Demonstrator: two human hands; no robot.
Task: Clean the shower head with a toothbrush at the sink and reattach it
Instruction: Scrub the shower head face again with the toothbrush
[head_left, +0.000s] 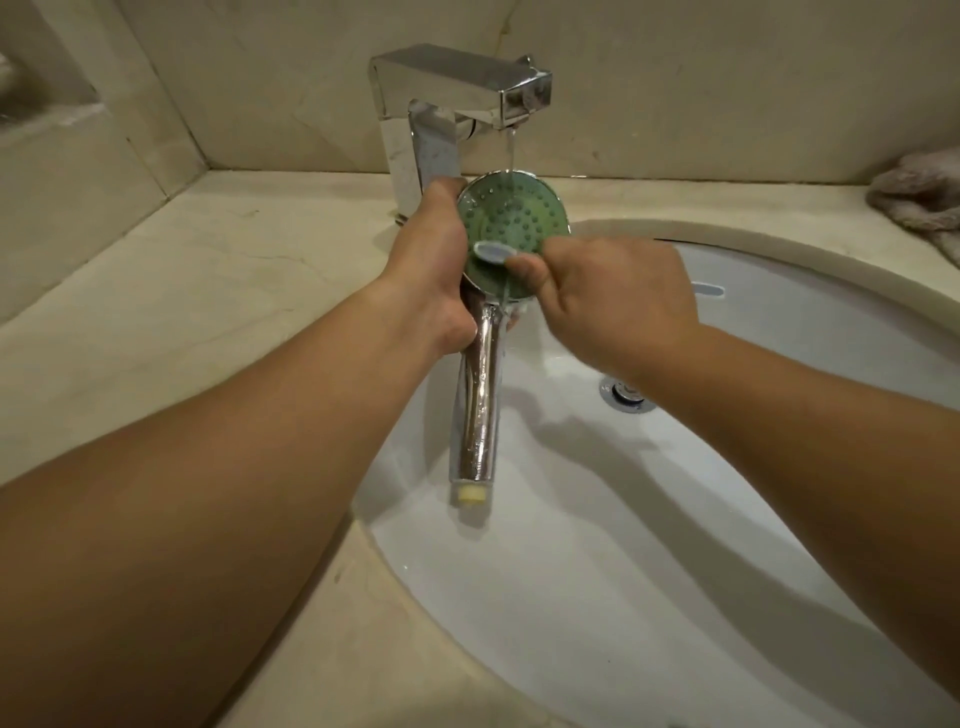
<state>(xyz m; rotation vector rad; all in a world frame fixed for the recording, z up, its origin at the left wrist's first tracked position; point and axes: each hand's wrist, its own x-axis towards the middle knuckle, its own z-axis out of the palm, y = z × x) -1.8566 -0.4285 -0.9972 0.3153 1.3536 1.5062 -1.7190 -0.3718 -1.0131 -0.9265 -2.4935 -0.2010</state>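
Water runs from the tap (462, 98) straight onto the green face of the shower head (511, 223), which we hold over the sink (597, 597) w/ our left hand (436, 265). That hand is clenched around the neck where the head meets the chrome handle (478, 410). The long axis runs from the face, up near the spout, back down toward us, ending in a pale threaded end (470, 493) above the basin's near-left rim. The face tilts toward us.

Our right hand (608, 301) grips the toothbrush (493, 252), fingers curled round its shaft, thumb pressing near the brush end. The brush lies crosswise to the handle, roughly left-right, its head on the lower-left part of the face, bristles down as far as we can tell. So the right hand is just beside the face on the right and reaches in over it; the left holds from the other side. Both are close, but only the right is free to work.

We judge the scrubbing is mid-way; the upper nozzles look within easy reach.

Other things: the drain plug (626, 392) in the basin, an overflow slot (706, 288) on the far wall, a crumpled cloth (919, 200) on the table (182, 312) at far right, well apart. Nothing blocks the brush's path; the tap spout sits close above the head's top edge, so there's little room to lift.
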